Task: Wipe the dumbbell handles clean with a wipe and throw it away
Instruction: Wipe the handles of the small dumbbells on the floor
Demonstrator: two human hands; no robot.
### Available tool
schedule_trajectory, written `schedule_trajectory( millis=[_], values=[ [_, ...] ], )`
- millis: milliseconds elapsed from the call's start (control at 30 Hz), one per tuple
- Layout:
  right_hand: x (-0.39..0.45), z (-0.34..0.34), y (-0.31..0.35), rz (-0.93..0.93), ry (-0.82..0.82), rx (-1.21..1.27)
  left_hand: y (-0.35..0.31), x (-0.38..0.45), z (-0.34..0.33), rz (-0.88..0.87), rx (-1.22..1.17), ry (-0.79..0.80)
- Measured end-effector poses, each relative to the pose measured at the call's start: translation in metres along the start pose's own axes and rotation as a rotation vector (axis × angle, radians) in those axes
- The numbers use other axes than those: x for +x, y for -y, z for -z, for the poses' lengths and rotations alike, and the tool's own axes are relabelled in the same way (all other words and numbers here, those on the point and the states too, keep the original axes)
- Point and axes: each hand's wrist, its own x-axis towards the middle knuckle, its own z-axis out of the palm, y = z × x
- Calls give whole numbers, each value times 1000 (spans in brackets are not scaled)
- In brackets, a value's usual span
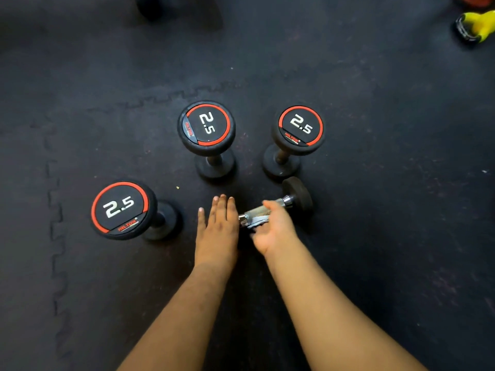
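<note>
One dumbbell lies on its side on the black rubber floor, its knurled chrome handle (270,208) pointing up-right to a black head (298,195). My left hand (217,228) lies flat with straight fingers over the dumbbell's near head, which is hidden under it. My right hand (276,231) wraps a grey-white wipe (255,221) against the handle, thumb over the top. Three other 2.5 dumbbells stand upright on one head: one at the left (120,208), one in the middle (206,124), one at the right (300,128).
The floor is made of interlocking black mats with a jagged seam (53,210) down the left. A yellow and black object (475,25) lies at the top right corner. A dark shape (152,6) sits at the top edge.
</note>
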Motion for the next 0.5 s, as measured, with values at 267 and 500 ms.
schedule_trajectory(
  millis=[267,500],
  values=[
    [32,19,0,100,133,195,0,1,-3,7,-16,-14],
    [34,24,-7,111,185,165,-1,0,-4,13,-1,10]
  ],
)
